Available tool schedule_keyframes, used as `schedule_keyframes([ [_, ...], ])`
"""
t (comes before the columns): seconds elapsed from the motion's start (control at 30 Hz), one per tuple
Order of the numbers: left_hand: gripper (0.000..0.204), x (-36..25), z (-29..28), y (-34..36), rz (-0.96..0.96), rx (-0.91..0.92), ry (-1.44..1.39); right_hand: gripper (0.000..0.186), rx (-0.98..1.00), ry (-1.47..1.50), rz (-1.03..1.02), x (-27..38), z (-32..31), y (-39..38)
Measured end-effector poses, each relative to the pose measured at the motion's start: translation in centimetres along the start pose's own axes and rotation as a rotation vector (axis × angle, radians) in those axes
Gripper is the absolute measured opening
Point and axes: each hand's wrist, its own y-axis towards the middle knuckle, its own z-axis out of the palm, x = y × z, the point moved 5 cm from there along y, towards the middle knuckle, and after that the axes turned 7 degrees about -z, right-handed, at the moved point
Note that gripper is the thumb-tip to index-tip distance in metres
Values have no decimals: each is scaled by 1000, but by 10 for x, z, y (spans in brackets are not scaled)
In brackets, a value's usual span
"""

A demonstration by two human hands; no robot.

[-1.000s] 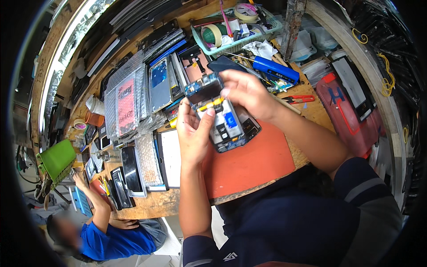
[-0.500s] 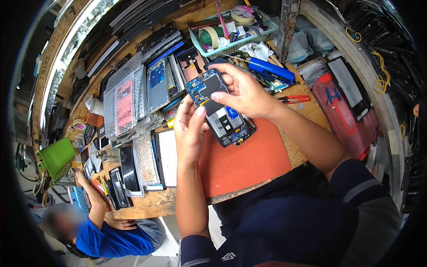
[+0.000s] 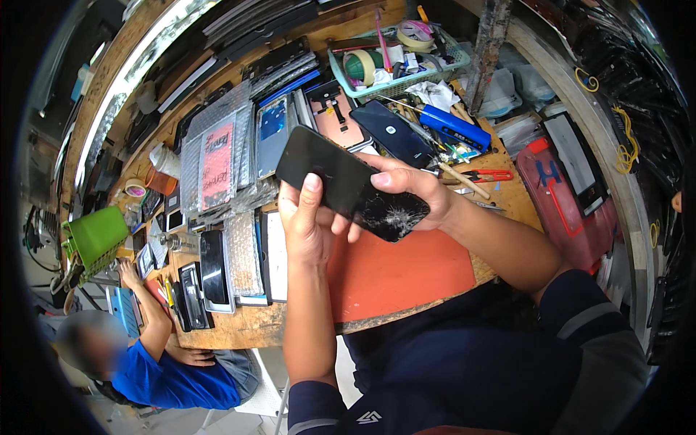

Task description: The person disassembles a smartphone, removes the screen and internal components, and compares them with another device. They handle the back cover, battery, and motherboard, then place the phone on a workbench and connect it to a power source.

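A black smartphone point(image 3: 330, 170) is held between my two hands above the orange mat, its dark screen facing up. Cracks spread like a web over the screen's lower right end. My left hand point(image 3: 310, 221) grips the phone's near edge, thumb on the glass and fingers beneath. At the cracked end, my right hand point(image 3: 417, 188) holds the far edge with its thumb on the screen. The phone's underside is hidden. Beyond it, another dark phone point(image 3: 391, 130) lies on the bench, close to my right hand.
The orange mat point(image 3: 399, 279) covers the wooden bench's front. A blue cylindrical tool point(image 3: 455, 128), red-handled pliers point(image 3: 489, 175) and a teal basket point(image 3: 406, 85) with tape rolls lie beyond. Bubble-wrapped parts point(image 3: 216, 163) are stacked left. A person in blue point(image 3: 174, 377) sits at the left.
The phone has been turned over: its exposed circuit board and battery faced up before, and now the cracked screen does. My right hand has shifted toward the phone's lower right end.
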Motion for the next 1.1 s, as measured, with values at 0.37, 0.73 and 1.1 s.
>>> schedule_keyframes([
  [0.37,26,15,-23,4,-112,-227,-20,53,-152,65,137,-37,-28,-4],
  [0.73,27,6,-24,4,-67,-237,-149,37,-70,-808,-29,-17,-18,3],
  [1.1,27,19,-34,1,-71,-77,61,11,-108,-761,-98,7,-4,-2],
])
